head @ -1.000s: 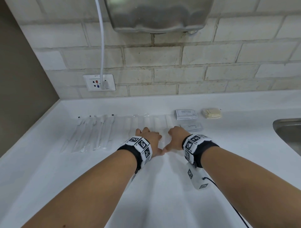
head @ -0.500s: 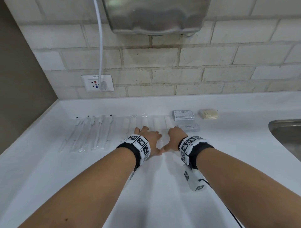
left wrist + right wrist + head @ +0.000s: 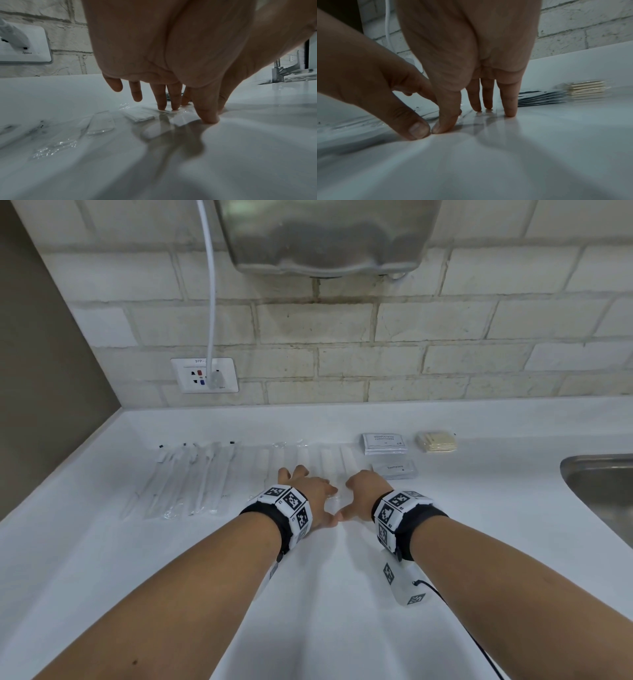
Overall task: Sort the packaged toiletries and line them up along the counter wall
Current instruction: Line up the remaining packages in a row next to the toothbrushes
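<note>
**Both hands flat on the wrapped white sticks**

The clear-wrapped white sticks (image 3: 329,465) lie side by side on the white table (image 3: 342,594), running away from me toward the brick wall (image 3: 342,323). My left hand (image 3: 310,494) is spread over their near ends, fingers straight, the fingertips (image 3: 175,106) pressing down on the white pieces while the little finger hangs clear of the surface. My right hand (image 3: 366,491) sits just beside it, fingers also straight and planted tip-down at the right edge of the row. My two thumbs meet tip to tip on the table in front of the wrappers, so neither hand grips anything; both only press.

To the left of these sticks lies a second group, long clear sleeves with black-tipped ends (image 3: 191,477), fanned slightly and close together. To the right, just beyond my right hand, is a flat sachet marked Toothpaste (image 3: 394,469). Behind it, nearer the wall, sits a stack of shampoo and conditioner sachets (image 3: 383,443), and just beside that a stack of pale yellow packets (image 3: 436,441).

A steel sink (image 3: 603,487) cuts in at the far right. On the wall are a socket (image 3: 204,375) with a white cable (image 3: 210,285) plugged in, and a metal dryer housing (image 3: 329,234) above.
</note>
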The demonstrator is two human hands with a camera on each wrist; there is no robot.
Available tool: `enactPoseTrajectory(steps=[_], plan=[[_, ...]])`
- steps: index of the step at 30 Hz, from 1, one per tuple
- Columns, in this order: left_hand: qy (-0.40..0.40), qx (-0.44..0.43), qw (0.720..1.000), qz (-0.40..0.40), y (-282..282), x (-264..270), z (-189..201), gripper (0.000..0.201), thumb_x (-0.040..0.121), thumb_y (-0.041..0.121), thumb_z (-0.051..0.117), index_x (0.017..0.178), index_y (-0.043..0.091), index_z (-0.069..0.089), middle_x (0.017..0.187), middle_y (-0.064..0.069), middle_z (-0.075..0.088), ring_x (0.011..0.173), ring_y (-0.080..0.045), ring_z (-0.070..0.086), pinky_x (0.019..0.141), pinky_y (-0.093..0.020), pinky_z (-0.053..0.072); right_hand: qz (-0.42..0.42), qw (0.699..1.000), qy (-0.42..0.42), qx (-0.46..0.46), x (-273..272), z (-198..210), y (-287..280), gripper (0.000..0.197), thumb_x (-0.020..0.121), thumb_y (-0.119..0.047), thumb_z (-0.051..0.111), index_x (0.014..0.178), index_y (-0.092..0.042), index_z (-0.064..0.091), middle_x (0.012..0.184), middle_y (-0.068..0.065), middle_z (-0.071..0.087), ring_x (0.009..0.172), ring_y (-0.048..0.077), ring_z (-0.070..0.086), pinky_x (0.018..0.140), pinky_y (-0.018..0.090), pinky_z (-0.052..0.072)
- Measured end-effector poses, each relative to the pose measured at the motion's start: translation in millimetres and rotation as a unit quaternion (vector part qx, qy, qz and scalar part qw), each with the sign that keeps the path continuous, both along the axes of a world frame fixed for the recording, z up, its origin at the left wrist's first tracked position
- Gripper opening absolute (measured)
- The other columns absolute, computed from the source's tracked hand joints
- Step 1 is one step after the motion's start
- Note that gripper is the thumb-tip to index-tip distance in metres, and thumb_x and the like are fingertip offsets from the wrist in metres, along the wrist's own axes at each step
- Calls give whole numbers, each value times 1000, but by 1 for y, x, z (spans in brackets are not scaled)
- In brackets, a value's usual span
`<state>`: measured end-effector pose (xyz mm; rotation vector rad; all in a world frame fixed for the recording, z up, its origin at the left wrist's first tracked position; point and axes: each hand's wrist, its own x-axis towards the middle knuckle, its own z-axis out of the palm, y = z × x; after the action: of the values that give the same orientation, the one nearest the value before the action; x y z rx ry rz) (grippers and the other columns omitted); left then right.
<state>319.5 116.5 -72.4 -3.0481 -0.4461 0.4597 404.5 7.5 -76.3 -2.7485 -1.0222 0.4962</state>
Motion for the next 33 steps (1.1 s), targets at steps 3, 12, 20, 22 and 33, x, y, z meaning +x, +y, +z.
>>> enactPoseTrajectory(steps=[3,12,20,22,33], plan=[[3,-1,1000,-4,0,-1,0,68,83,63,50,145,41,37,154,17,34,140,-25,21,105,-45,18,2,1000,0,4,1,0,-1,73,77,-46,74,134,-6,50,135,10,52,125,24,50,102,33,44],[-4,-14,1000,-12,4,-3,0,70,82,64,49,147,41,33,156,16,31,139,-26,21,107,-44,19,3,1000,-3,-8,1,-3,-1,80,77,-46,74,139,-6,43,140,10,46,129,25,48,104,33,43],[-77,-14,997,12,1,-12,-6,87,77,66,58,151,34,24,160,9,21,144,-26,19,110,-47,15,23,999,-35,9,-6,-1,2,98,69,-35,82,146,-12,27,144,12,34,129,32,44,103,42,45],[-94,-20,995,28,6,-19,-5,96,72,70,59,152,31,23,161,6,20,144,-24,19,111,-48,15,70,995,-66,2,-10,2,7,98,71,-27,82,149,-15,24,148,8,33,132,32,38,104,43,43],[-20,57,998,21,54,-66,3,60,76,69,47,113,23,59,135,6,53,129,-25,35,104,-44,25,233,947,-116,-189,-35,5,58,63,79,-22,73,135,-12,46,138,4,47,128,25,44,106,44,32]])
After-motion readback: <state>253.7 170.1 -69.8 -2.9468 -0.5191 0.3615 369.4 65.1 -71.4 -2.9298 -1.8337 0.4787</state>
